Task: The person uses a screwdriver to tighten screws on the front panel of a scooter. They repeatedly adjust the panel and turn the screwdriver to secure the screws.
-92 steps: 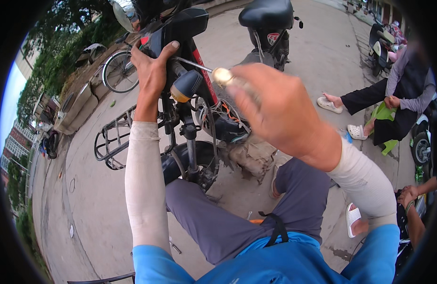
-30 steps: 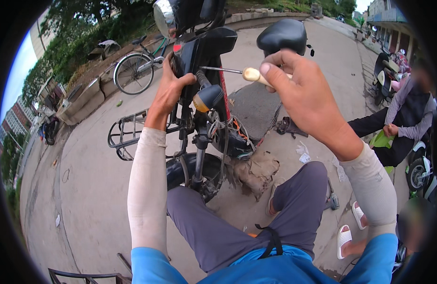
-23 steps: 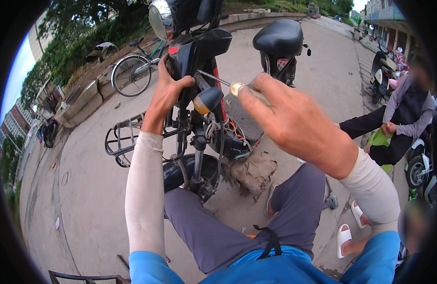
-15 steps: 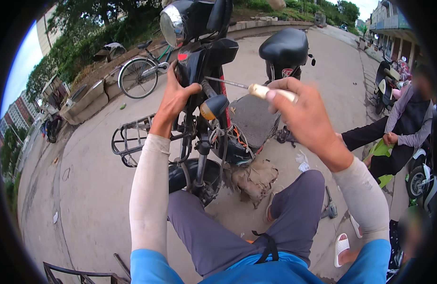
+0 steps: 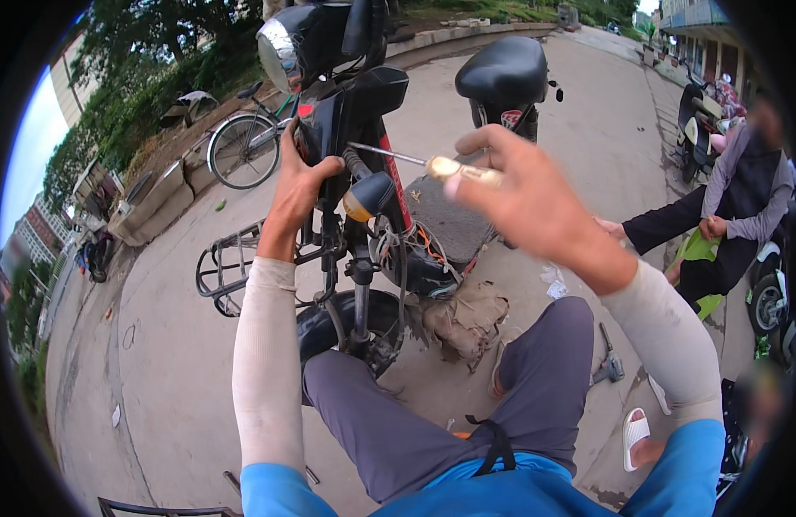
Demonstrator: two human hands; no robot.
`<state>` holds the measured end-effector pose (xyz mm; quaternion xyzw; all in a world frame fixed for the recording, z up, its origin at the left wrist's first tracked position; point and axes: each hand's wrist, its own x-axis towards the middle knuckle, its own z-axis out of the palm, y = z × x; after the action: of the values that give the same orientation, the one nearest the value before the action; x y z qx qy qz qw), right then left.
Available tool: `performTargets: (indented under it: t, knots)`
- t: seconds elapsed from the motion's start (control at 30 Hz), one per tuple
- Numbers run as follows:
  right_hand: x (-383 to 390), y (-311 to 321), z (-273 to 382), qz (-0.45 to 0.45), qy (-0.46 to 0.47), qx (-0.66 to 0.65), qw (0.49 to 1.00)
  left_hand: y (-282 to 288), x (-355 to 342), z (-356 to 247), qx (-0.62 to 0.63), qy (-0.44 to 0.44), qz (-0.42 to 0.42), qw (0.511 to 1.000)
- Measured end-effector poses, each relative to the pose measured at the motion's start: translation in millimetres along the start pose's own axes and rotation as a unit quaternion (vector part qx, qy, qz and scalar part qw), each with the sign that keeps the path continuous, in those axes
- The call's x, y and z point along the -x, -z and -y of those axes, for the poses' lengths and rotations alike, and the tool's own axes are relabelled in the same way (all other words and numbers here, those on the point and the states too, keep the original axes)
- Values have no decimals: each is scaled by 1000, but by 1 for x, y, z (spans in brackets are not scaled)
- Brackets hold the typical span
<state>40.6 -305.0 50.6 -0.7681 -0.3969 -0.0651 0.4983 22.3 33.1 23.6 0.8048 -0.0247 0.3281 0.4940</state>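
In front of me stands a black electric scooter with a round headlight [image 5: 279, 56] and an amber turn signal [image 5: 368, 198]. My left hand [image 5: 301, 194] grips the edge of its black front panel [image 5: 333, 121], thumb on the near side, some fingers hidden behind it. Closed around the cream handle of a screwdriver [image 5: 467, 171], my right hand [image 5: 536, 202] is slightly blurred. The thin metal shaft points left, and its tip meets the panel's side edge just above the turn signal. Whether a screw sits there cannot be made out.
A wire front rack [image 5: 234, 263] juts out left of the scooter. Beneath the footboard lies a brown cloth bag [image 5: 467, 323]. A power drill [image 5: 608, 366] rests on the ground by my right knee. People sit at the right near parked scooters; a bicycle [image 5: 243, 146] stands behind.
The scooter and both hands appear further left in the picture as my view shifts. The right hand's fingers have shifted on the screwdriver handle; its tip stays at the panel edge.
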Motion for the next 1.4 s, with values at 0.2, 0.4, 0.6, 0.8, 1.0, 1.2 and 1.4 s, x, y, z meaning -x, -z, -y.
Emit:
performTargets:
  t: [0.2,0.4,0.6,0.8,1.0,1.2,1.4]
  knots:
    - [2,-6,1,16,254,319,913,-3,-5,1,-41,0,-6,999]
    - [-4,26,-14,79,67,84,991,5,-5,4,-18,-10,3,1000]
    - [15,22,-115,-60,32,-188,980,1,-8,3,-6,4,5,1000]
    - [-34,-23,-165,-129,-54,-304,942,-4,-32,1,-95,-17,-38,995]
    - [-115,-68,-159,-102,-53,-403,908,-5,-33,2,-21,-28,-48,998]
    - [-177,-104,-135,-66,53,-461,883,-12,-29,-12,-27,-28,-40,998]
    - [-202,-105,-135,66,65,-596,797,-22,-32,-9,-57,-16,-49,997]
